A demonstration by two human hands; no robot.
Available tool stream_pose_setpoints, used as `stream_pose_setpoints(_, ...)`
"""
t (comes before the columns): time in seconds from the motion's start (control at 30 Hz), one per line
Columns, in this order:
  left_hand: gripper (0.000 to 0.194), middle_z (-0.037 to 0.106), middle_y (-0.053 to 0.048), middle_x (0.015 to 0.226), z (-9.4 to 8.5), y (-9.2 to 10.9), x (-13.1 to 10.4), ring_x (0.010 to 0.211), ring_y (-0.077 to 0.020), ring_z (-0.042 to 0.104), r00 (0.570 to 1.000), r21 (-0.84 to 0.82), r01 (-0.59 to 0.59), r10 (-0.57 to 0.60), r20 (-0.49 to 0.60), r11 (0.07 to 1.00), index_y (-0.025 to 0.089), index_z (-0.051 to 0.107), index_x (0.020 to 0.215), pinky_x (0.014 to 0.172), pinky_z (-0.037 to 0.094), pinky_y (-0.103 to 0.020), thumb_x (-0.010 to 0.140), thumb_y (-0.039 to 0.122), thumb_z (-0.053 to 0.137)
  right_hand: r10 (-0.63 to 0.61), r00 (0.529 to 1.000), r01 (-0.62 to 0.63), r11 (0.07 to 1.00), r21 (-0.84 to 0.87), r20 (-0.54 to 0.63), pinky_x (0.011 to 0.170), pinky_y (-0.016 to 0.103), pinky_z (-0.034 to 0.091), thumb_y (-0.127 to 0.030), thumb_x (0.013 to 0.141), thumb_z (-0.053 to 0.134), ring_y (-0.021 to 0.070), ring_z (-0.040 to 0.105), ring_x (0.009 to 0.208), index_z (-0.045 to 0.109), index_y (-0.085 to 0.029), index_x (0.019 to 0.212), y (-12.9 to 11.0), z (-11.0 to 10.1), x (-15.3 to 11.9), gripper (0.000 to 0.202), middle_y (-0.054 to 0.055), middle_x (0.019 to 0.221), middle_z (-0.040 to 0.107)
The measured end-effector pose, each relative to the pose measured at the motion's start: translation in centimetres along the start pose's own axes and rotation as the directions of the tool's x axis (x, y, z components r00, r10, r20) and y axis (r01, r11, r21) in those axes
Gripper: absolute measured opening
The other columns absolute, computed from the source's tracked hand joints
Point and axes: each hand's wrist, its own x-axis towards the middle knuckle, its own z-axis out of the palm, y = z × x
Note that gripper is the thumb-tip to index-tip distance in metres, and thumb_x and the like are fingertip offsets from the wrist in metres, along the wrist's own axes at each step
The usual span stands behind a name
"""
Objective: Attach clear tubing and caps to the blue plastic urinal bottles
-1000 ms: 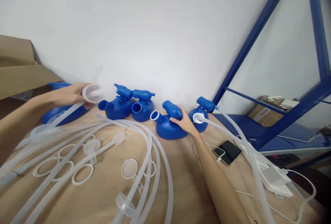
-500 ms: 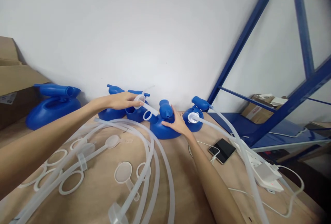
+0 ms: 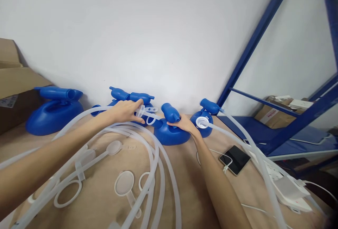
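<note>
My left hand grips a clear plastic cap between thumb and fingers. From the cap a translucent tube reaches to the mouth of the middle blue bottle, and a white ring hangs beside it. My right hand is wrapped round the handle of that same bottle, whose blue top piece tilts up to the left. To its right stands another blue bottle with a white cap and a tube attached.
Coiled translucent tubes, loose caps and rings lie in front. More blue bottles and a cardboard box are left. On the right are a phone, a power strip and a blue metal rack.
The cap in my left hand has turned, and a tube now arcs behind my left forearm. My right hand has shifted over the bottle's handle. The view has moved slightly.
</note>
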Motion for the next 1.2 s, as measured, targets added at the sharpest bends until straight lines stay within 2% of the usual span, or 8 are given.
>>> stream_pose_setpoints(0.2, 0.067, 0.075, -0.009, 0.102, -1.3, -2.5, -0.4, 0.090, -0.0264, 0.065, 0.999, -0.031, 0.020, -0.020, 0.030, 0.999, 0.016, 0.057, 0.125, 0.074, 0.043, -0.029, 0.079, 0.063, 0.071, 0.002, 1.000, -0.001, 0.999, 0.041, -0.023, 0.085, 0.037, 0.059, -0.052, 0.067, 0.089, 0.0304, 0.075, 0.098, 0.077, -0.018, 0.099, 0.1, 0.3, -0.2, 0.048, 0.007, 0.097, 0.081)
stream_pose_setpoints(0.27, 0.074, 0.075, -0.009, 0.101, -0.5, -1.4, -0.4, 0.091, -0.0281, 0.067, 0.999, -0.031, 0.029, -0.027, 0.038, 0.999, 0.017, 0.058, 0.130, 0.074, 0.044, -0.029, 0.081, 0.071, 0.065, 0.002, 0.999, 0.000, 0.998, 0.056, -0.039, 0.088, 0.038, 0.058, -0.052, 0.067, 0.089, 0.0306, 0.075, 0.100, 0.077, -0.019, 0.103, -0.1, 0.3, -0.2, 0.051, 0.007, 0.100, 0.081)
stream_pose_setpoints(0.37, 0.085, 0.075, -0.012, 0.104, 1.6, 1.9, -0.1, 0.095, -0.0343, 0.070, 1.000, -0.007, 0.019, -0.018, 0.024, 1.000, 0.023, 0.053, 0.141, 0.073, 0.046, -0.033, 0.081, 0.084, 0.054, 0.001, 0.997, 0.003, 0.998, 0.057, -0.077, 0.093, 0.040, 0.057, -0.053, 0.067, 0.089, 0.0304, 0.074, 0.104, 0.076, -0.019, 0.110, -0.2, 0.5, -0.4, 0.056, 0.008, 0.108, 0.080)
stream_pose_setpoints(0.5, 0.088, 0.075, -0.020, 0.107, 4.4, 5.3, 1.1, 0.100, -0.0414, 0.072, 0.998, -0.035, -0.020, 0.022, 0.061, 0.999, 0.014, 0.052, 0.138, 0.073, 0.050, -0.040, 0.086, 0.084, 0.046, -0.017, 0.994, 0.019, 1.000, 0.011, -0.109, 0.098, 0.043, 0.054, -0.054, 0.068, 0.088, 0.0307, 0.073, 0.108, 0.074, -0.021, 0.114, 0.0, 0.7, -0.5, 0.058, 0.009, 0.112, 0.079)
stream_pose_setpoints(0.63, 0.096, 0.071, -0.022, 0.126, 5.9, 5.8, 2.0, 0.107, -0.0435, 0.071, 0.999, -0.047, 0.010, -0.012, -0.047, 0.999, 0.014, 0.044, 0.147, 0.077, 0.053, -0.043, 0.082, 0.084, 0.052, -0.012, 0.992, 0.011, 1.000, -0.009, -0.127, 0.101, 0.046, 0.053, -0.052, 0.063, 0.092, 0.0310, 0.072, 0.112, 0.067, -0.022, 0.125, 0.5, 0.9, -0.3, 0.073, 0.009, 0.118, 0.077)
stream_pose_setpoints(0.83, 0.088, 0.059, -0.019, 0.149, 7.2, 6.3, 2.2, 0.117, -0.0395, 0.069, 0.989, -0.055, -0.017, 0.009, -0.147, 0.998, 0.014, 0.035, 0.156, 0.085, 0.054, -0.043, 0.089, 0.067, 0.055, -0.100, 0.989, 0.104, 0.994, 0.034, -0.106, 0.110, 0.046, 0.049, -0.048, 0.067, 0.091, 0.0305, 0.066, 0.127, 0.054, -0.028, 0.148, 0.3, 0.9, -0.2, 0.092, 0.009, 0.135, 0.071)
stream_pose_setpoints(1.0, 0.080, 0.052, -0.022, 0.154, 7.8, 6.9, 2.0, 0.114, -0.0387, 0.070, 0.989, -0.066, -0.003, -0.007, -0.145, 0.998, 0.013, 0.033, 0.155, 0.087, 0.054, -0.044, 0.092, 0.058, 0.054, -0.021, 0.991, 0.014, 0.998, -0.054, -0.132, 0.115, 0.053, 0.044, -0.055, 0.065, 0.091, 0.0356, 0.059, 0.137, 0.026, -0.027, 0.166, 0.4, 1.2, -0.1, 0.123, 0.013, 0.139, 0.068)
stream_pose_setpoints(1.2, 0.073, 0.061, -0.023, 0.143, 7.4, 7.5, 1.8, 0.105, -0.0405, 0.072, 0.987, -0.067, -0.020, 0.009, -0.162, 0.998, 0.009, 0.040, 0.148, 0.081, 0.055, -0.046, 0.092, 0.052, 0.056, -0.027, 0.984, -0.002, 0.987, -0.163, -0.174, 0.112, 0.053, 0.047, -0.055, 0.062, 0.093, 0.0377, 0.062, 0.133, 0.034, -0.029, 0.163, -0.2, 1.5, -0.2, 0.120, 0.012, 0.135, 0.071)
